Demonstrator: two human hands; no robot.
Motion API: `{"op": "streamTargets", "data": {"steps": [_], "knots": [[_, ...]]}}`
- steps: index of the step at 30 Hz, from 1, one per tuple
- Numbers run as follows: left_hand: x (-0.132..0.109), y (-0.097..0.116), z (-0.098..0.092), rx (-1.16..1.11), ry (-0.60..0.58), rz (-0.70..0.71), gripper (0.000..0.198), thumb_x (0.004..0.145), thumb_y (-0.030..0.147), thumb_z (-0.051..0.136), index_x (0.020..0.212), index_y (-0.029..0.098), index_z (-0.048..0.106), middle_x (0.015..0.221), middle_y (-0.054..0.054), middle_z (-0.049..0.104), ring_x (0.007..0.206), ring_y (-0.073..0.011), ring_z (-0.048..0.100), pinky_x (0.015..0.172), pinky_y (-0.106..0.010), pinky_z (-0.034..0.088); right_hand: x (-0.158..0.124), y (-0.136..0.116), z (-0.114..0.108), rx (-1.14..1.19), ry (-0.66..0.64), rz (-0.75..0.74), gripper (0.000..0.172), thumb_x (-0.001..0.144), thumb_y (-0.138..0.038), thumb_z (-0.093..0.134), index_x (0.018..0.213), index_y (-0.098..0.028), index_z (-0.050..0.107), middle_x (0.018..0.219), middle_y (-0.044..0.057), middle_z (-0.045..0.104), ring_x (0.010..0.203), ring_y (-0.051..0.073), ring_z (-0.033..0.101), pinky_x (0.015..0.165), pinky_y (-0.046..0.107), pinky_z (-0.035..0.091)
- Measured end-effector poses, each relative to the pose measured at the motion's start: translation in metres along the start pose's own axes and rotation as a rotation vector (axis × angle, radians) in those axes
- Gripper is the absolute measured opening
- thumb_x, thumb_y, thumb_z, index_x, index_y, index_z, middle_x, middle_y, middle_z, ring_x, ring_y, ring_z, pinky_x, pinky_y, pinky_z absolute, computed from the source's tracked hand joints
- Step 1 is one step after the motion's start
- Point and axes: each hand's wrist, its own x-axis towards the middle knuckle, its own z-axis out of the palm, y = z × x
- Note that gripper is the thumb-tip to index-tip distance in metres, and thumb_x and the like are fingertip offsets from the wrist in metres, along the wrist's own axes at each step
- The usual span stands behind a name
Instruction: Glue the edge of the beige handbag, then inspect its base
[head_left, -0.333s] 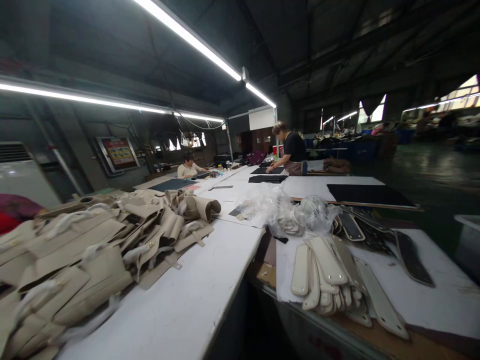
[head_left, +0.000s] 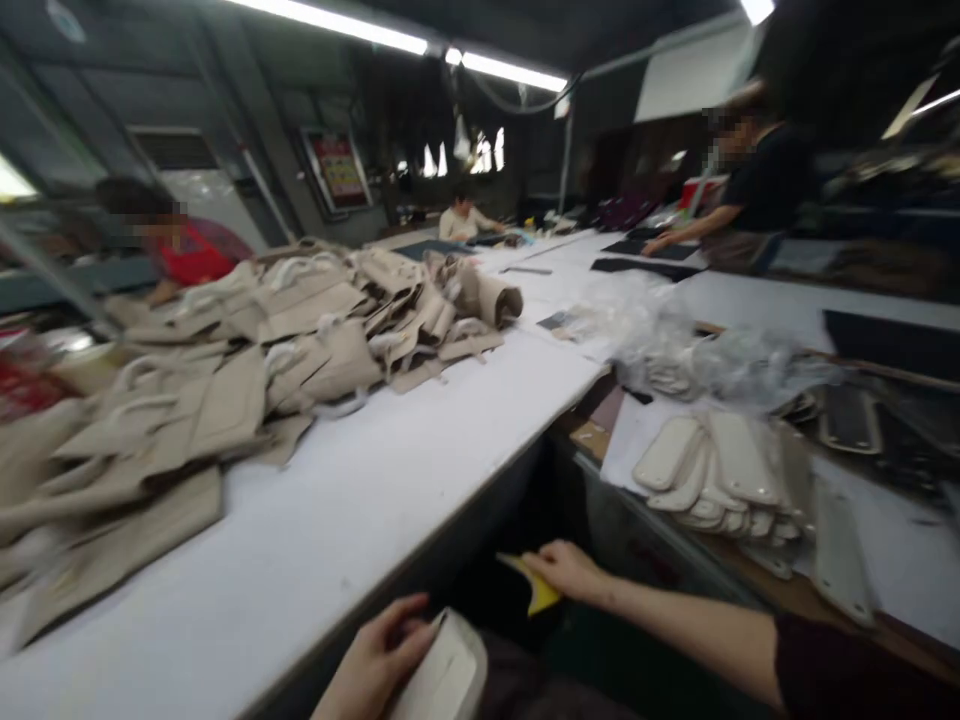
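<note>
Both hands are in now, where none showed a moment ago! Left hand (head_left: 386,645) clasps a pale panel (head_left: 448,668) off the white table's (head_left: 397,470) near edge; right hand (head_left: 566,572) pinches a yellow piece (head_left: 543,592) beyond it, so both are occupied.

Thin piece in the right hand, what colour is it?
The thin piece is yellow, best seen in the head view, in the right hand.

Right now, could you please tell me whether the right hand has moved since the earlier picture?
Yes: unseen earlier, the right hand has come into view to the right of the white table, holding a yellow piece.
</note>
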Motion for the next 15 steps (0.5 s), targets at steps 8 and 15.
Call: {"op": "streamTargets", "data": {"steps": [8,15], "knots": [[0.014,-0.031,-0.005,-0.241,-0.078,0.105,0.068,0.071,0.047,0.077,0.125,0.01,0.055,0.077,0.0,0.063,0.068,-0.0151,0.055,0.065,-0.025,0.041,0.064,-0.068,-0.024,-0.114,0.037,-0.415,0.063,0.1,-0.056,0.028,0.068,-0.019,0.067,0.068,0.006,0.069,0.066,0.017,0.063,0.058,0.028,0.031],[0.014,-0.036,-0.003,-0.351,-0.133,0.245,0.068,0.08,0.038,0.073,0.139,0.02,0.047,0.115,-0.006,0.066,0.097,-0.0223,0.062,0.083,-0.029,0.049,0.078,-0.131,-0.021,-0.296,-0.012,-0.814,0.059,0.099,-0.054,0.034,0.07,-0.017,0.069,0.072,0.008,0.072,0.069,0.019,0.064,0.067,0.031,0.034]]}}
